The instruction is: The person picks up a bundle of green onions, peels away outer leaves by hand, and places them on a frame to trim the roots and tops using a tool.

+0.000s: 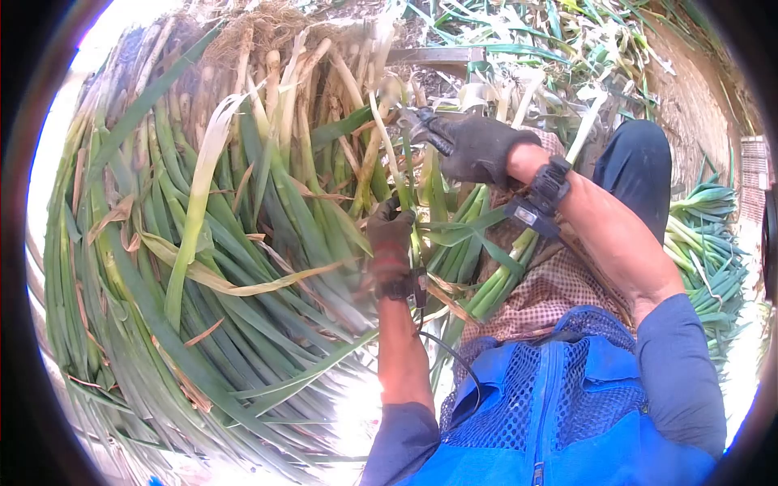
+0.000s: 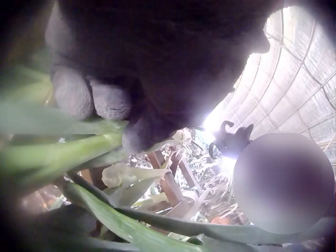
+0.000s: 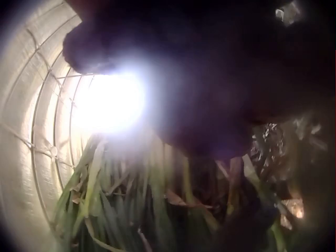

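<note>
Gloved left hand is gripping a leek stalk, fingers curled round it; my right hand is sitting just beyond, fingertips blurred, can't tell its grip. Leek pile is lying at my left, leafy scraps farther out.

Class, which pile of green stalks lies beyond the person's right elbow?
The smaller pile at the far right of the head view; the large heap spreads on the other side, beside the left hand.
</note>
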Available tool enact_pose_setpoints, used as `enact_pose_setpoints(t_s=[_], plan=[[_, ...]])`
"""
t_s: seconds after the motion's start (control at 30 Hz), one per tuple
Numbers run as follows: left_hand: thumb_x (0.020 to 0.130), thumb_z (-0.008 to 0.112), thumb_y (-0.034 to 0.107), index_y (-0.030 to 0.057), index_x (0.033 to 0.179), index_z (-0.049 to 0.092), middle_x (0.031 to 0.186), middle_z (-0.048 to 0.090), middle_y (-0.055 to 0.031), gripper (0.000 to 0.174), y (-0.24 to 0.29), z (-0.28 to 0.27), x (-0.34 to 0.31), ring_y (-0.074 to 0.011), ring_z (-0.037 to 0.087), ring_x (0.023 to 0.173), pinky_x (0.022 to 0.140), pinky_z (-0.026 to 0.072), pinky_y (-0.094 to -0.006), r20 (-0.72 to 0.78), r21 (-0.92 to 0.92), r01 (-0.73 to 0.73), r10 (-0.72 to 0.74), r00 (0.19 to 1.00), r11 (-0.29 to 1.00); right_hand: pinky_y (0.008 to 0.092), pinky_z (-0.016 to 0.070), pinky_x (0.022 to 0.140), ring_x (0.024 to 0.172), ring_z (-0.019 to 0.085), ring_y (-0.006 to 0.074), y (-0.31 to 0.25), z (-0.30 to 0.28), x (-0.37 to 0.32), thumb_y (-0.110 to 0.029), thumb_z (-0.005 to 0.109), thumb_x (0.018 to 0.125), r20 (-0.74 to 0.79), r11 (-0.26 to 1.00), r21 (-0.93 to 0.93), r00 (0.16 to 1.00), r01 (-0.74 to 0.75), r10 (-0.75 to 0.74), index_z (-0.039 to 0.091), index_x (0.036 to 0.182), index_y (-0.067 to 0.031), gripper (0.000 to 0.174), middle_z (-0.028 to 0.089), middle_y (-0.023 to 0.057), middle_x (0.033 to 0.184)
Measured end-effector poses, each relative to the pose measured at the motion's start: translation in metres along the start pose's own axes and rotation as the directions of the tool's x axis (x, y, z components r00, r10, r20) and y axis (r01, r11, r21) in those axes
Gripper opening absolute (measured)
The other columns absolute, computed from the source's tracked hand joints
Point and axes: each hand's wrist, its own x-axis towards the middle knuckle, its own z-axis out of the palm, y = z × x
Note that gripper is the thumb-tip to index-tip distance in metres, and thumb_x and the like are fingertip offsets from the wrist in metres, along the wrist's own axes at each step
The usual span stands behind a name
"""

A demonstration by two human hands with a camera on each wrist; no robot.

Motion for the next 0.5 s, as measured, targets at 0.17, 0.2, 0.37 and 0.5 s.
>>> enact_pose_setpoints(t_s=[0.17, 0.2, 0.37, 0.5], plan=[[0.086, 0.073, 0.003, -0.0008, 0.123, 0.072, 0.106, 0.077, -0.0077, 0.037, -0.023, 0.001, -0.003, -0.0143, 0.069, 0.090, 0.081, 0.0549, -0.0309, 0.028, 0.088, -0.079, 0.076, 0.997, 0.993, 0.0494, 0.0568, 0.081, 0.090, 0.072, 0.0410, -0.015, -0.007, -0.018, -0.021, 0.064, 0.077, 0.154, 0.996, -0.023, 0.984, -0.090, 0.092, 0.046, 0.151, -0.0117, 0.078, 0.074, 0.0244, 0.100], [0.086, 0.071, 0.003, -0.0011, 0.123, 0.072, 0.105, 0.077, -0.0075, 0.037, -0.025, 0.002, -0.005, -0.0133, 0.069, 0.090, 0.080, 0.0550, -0.0301, 0.036, 0.141, -0.104, 0.100, 0.994, 0.985, 0.0503, 0.0563, 0.082, 0.090, 0.072, 0.0422, -0.015, -0.008, -0.018, -0.021, 0.064, 0.077, 0.125, 0.995, -0.021, 0.987, -0.099, 0.101, 0.042, 0.156, -0.0142, 0.082, 0.074, 0.0249, 0.100], [0.091, 0.070, 0.005, -0.0011, 0.129, 0.069, 0.105, 0.076, -0.0075, 0.038, -0.032, 0.007, -0.022, -0.0121, 0.067, 0.086, 0.077, 0.0539, -0.0288, 0.048, -0.014, 0.006, -0.005, 0.999, 1.000, 0.0517, 0.0559, 0.081, 0.091, 0.072, 0.0434, -0.020, -0.001, -0.014, -0.020, 0.063, 0.078, 0.113, 0.996, 0.008, 0.990, -0.090, 0.088, 0.042, 0.155, -0.0158, 0.080, 0.073, 0.0272, 0.100], [0.093, 0.070, 0.006, -0.0008, 0.131, 0.068, 0.104, 0.076, -0.0071, 0.039, -0.033, 0.008, -0.030, -0.0109, 0.066, 0.084, 0.074, 0.0531, -0.0271, 0.055, -0.009, 0.027, -0.027, 0.998, 1.000, 0.0516, 0.0563, 0.080, 0.090, 0.072, 0.0440, -0.019, 0.008, -0.009, -0.021, 0.063, 0.078, 0.111, 0.997, 0.046, 0.992, -0.067, 0.062, 0.041, 0.156, -0.0146, 0.081, 0.072, 0.0283, 0.100]])
